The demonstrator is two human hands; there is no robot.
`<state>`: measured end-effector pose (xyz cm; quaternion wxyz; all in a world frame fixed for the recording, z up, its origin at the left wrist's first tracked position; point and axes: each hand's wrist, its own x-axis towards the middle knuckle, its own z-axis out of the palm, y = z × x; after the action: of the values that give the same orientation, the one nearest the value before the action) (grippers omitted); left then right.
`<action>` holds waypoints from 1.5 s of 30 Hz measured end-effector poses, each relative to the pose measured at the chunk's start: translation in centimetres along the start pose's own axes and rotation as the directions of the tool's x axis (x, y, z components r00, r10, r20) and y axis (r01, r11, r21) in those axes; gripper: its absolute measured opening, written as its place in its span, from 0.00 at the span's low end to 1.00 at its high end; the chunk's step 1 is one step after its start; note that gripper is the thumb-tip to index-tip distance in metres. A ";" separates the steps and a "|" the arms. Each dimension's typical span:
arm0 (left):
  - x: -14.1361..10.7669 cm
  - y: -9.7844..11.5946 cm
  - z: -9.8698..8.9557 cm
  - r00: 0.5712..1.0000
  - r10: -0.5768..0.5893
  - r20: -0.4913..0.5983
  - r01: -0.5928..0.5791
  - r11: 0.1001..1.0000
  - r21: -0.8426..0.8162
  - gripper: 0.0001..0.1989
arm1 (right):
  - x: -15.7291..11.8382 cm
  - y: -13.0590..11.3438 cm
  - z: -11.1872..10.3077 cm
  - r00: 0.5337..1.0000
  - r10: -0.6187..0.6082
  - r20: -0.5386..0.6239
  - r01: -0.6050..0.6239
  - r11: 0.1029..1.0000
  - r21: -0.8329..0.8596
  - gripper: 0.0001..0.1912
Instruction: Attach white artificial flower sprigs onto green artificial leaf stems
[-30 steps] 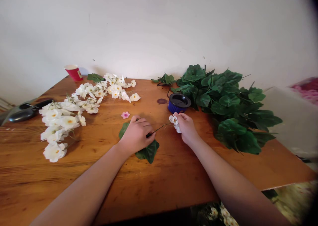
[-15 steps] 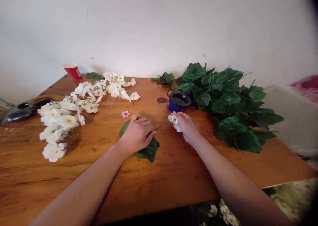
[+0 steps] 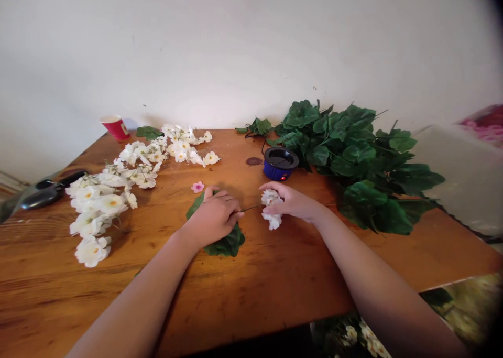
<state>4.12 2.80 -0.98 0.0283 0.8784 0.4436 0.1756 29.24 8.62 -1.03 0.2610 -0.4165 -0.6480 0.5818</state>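
Left hand point(image 3: 215, 216): lay palm down over green leaves point(image 3: 225, 246), its fingers point(image 3: 225, 199) curled and nearly closed, with a thin stem point(image 3: 251, 208) coming out by the thumb; the grip beneath the palm was hidden.
Right hand point(image 3: 288, 201): had its fingers point(image 3: 272, 185) partly closed around white blossoms point(image 3: 274, 221), the thumb across them and the forefinger above.
Stem: ran from the left hand toward the white blossoms, in the gap between the hands.
Green leaves: spread under the left hand, on the wooden surface point(image 3: 251, 295).
Pink flower point(image 3: 198, 187): lay alone, just beyond the left hand.
Blue pot point(image 3: 277, 165): stood beyond the right hand, with a black top and a small red spot low on its side.
Leaf pile point(image 3: 353, 156): covered the right part of the surface, beside the blue pot.
Flower sprays point(image 3: 94, 201): stretched across the left part, white with yellow centres.
Black-handled tool point(image 3: 43, 196): lay at the far left, beside the flower sprays.
Red cup point(image 3: 115, 127): stood near the back left, white inside.
Wall point(image 3: 220, 59): rose pale behind the surface.
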 end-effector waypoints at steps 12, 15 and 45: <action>0.2 -0.3 1.4 0.999 -0.038 -0.025 0.036 0.996 -0.076 0.07 | 0.8 1.0 1.3 0.999 -0.033 0.039 0.041 0.973 -0.227 0.11; 0.2 -0.4 1.6 0.998 -0.063 -0.023 0.061 0.994 -0.095 0.08 | 0.9 1.1 1.6 0.999 -0.020 0.032 0.026 0.983 -0.184 0.11; -1.2 0.5 -0.8 0.994 -0.080 -0.076 0.090 0.988 0.127 0.10 | 9.8 -8.7 9.5 0.914 -0.370 0.165 0.343 0.492 -0.800 0.13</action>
<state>3.62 1.50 -0.47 -0.0375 0.8519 0.4919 0.1759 14.34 12.04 4.18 0.1634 -0.3542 -0.9094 0.1446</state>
